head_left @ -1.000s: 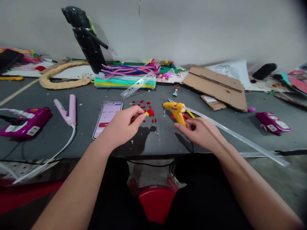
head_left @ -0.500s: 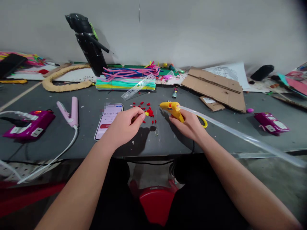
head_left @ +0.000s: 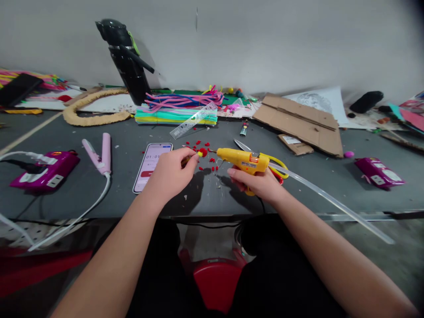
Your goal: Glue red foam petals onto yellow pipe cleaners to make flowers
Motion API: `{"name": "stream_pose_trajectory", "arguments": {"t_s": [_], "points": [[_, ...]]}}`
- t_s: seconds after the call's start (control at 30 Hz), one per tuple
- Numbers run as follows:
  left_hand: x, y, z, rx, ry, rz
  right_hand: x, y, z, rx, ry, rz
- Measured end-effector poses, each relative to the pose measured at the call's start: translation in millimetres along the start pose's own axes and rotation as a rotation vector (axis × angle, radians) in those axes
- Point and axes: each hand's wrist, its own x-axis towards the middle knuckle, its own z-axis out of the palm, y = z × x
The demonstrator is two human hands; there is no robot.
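Note:
My left hand [head_left: 175, 170] is closed in a pinch on a small yellow-and-red craft piece [head_left: 200, 153], held above the table; part of it is hidden by the fingers. My right hand [head_left: 256, 181] grips a yellow hot glue gun [head_left: 243, 160] by its handle. A long clear glue stick [head_left: 331, 198] sticks out of its back end. The gun's nozzle points left, close to the red part of the piece; whether they touch I cannot tell. Beneath and around lie several small red bits [head_left: 213, 168]. Scissors [head_left: 280, 165] with yellow-and-red handles lie behind the gun, partly covered.
A phone [head_left: 145, 176] lies beside my left hand. Farther left are a pink hair straightener [head_left: 105, 154] and a purple power strip [head_left: 62, 172]. Behind lie a bundle of pipe cleaners [head_left: 179, 117], a clear ruler [head_left: 188, 123], a black bottle [head_left: 130, 70] and cardboard [head_left: 298, 119].
The glue gun has turned more level, and its nozzle has come in to the craft piece. More of the scissors now shows behind it. My left hand stays nearly in place.

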Motion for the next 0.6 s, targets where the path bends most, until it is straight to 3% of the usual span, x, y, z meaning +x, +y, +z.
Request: {"name": "stream_pose_trajectory", "arguments": {"t_s": [0.37, 0.6], "points": [[-1, 6, -0.4, 0.04, 0.015, 0.01, 0, 8, 9, -0.178, 0.058, 0.013], [-1, 9, -0.5, 0.024, 0.014, -0.017, 1, 3, 12, -0.18, 0.087, 0.032]]}}
